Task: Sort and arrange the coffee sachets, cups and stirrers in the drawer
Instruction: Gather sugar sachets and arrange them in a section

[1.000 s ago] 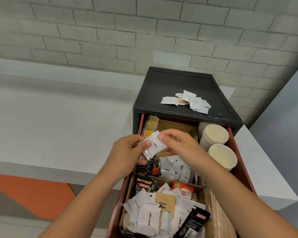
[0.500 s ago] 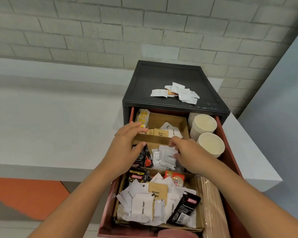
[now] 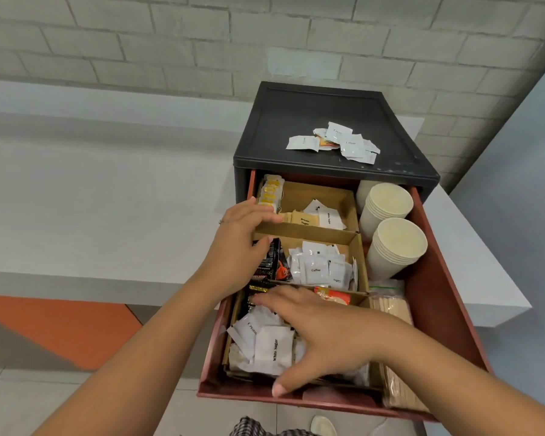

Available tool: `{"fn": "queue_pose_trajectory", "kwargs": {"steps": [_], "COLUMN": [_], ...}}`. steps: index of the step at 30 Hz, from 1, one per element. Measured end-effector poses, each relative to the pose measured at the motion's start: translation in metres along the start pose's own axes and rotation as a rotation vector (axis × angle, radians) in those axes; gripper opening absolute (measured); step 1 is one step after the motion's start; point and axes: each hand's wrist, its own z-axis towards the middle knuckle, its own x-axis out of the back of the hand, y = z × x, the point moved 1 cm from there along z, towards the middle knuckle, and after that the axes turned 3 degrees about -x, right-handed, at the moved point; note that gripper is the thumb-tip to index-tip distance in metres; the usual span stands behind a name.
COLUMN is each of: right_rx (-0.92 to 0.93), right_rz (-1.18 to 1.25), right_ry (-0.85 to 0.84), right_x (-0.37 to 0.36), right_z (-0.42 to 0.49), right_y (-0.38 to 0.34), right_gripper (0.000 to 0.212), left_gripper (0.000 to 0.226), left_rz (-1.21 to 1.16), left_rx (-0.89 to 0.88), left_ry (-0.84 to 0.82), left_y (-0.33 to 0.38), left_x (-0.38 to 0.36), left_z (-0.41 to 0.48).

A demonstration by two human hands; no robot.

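Note:
The red drawer (image 3: 438, 278) stands pulled out of a black cabinet (image 3: 296, 121). Cardboard dividers split it into three compartments. White coffee sachets (image 3: 318, 269) stand in the middle one beside black sachets (image 3: 269, 262). My left hand (image 3: 239, 243) rests on the divider's left end, fingers laid over the cardboard. Spread flat, my right hand (image 3: 321, 335) presses on the mixed sachets in the front compartment, next to a white sugar sachet (image 3: 274, 350). Two stacks of paper cups (image 3: 397, 247) lie at the drawer's right, and wooden stirrers (image 3: 390, 306) lie in front of them.
Several loose white sachets (image 3: 337, 143) lie on the cabinet top. Brown sugar sachets (image 3: 304, 220) and yellow tea bags (image 3: 269, 193) fill the back compartment. A white counter (image 3: 107, 199) runs to the left, a brick wall behind.
The white coffee sachet held between both hands now lies in the middle compartment. My right hand moved forward onto the front compartment; my left hand went to the divider.

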Motion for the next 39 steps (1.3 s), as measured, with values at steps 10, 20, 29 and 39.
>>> {"fn": "queue_pose_trajectory", "kwargs": {"steps": [10,20,29,39], "right_rx": [-0.08,-0.018,-0.07,-0.065], "right_rz": [-0.136,-0.115,0.284,0.719], "right_ry": [0.156,0.114,0.157,0.261], "right_x": [-0.011,-0.022,0.015,0.036], "right_z": [0.025,0.028,0.007,-0.016], "right_y": [0.0,-0.001,0.027,0.054], "right_gripper": [0.077,0.063,0.058,0.053], "left_gripper": [0.037,0.037,0.04,0.024], "left_rz": [-0.026,-0.044,-0.101,-0.198], "left_rx": [0.012,0.043,0.038,0.056], "left_ry": [0.009,0.016,0.024,0.049], "left_y": [-0.003,-0.004,-0.003,0.002], "left_x": [-0.002,-0.003,-0.001,0.001], "left_z": [0.001,0.001,0.001,-0.001]}}
